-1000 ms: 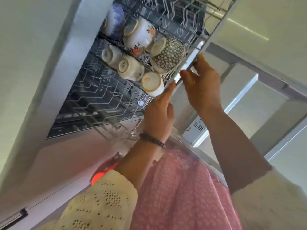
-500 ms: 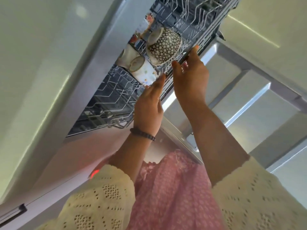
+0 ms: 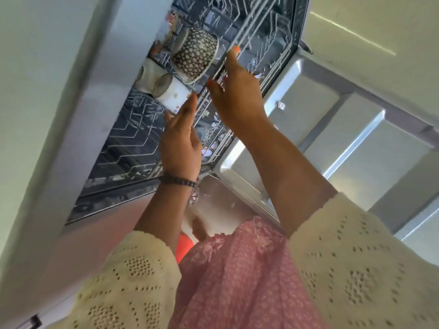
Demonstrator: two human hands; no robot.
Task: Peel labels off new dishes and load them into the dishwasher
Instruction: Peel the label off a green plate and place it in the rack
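Note:
The dishwasher's upper rack [image 3: 240, 32] of grey wire stands partly inside the machine. On it lie a dark mug with white dots [image 3: 194, 53], a white mug with small flowers [image 3: 172, 92] and a pale cup [image 3: 148, 73], all upside down. My left hand [image 3: 181, 138] has straight fingers touching the rack's front edge beside the white mug. My right hand [image 3: 237, 91] presses its straight fingers on the same front rail, right of the dotted mug. Neither hand holds a dish.
The open dishwasher door [image 3: 332, 129], steel-lined, lies flat to the right below my right arm. The lower rack [image 3: 123, 143] shows under the upper one. A pale cabinet front [image 3: 47, 91] borders the machine on the left. My pink skirt [image 3: 237, 281] fills the bottom.
The upper rack has slid further into the dishwasher under both hands. Several cups at its back have gone out of sight behind the cabinet edge.

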